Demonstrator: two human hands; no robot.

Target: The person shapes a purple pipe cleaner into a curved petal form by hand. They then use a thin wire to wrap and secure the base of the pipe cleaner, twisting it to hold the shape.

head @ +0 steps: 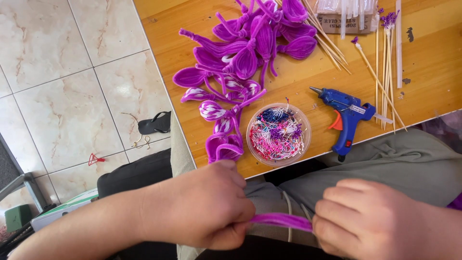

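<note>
Both hands work low in the view, below the near edge of the wooden table [433,72]. The left hand [202,207] is closed in a fist around one end of a purple pipe cleaner strip [281,221], and the right hand [370,221] has its fingers curled shut on the other end — the strip runs taut between them over the lap. Close to the table's near edge stands a round clear tub [279,135] full of thin pink, white and purple stamens. Just right of it lies a blue glue gun [346,115] with an orange trigger. A heap of purple petals [245,53] spreads toward the far edge. Bamboo sticks [385,67] lie right of the heap, and at the far edge sits a brown cardboard package [346,21] with dark print — glue sticks rest on it
</note>
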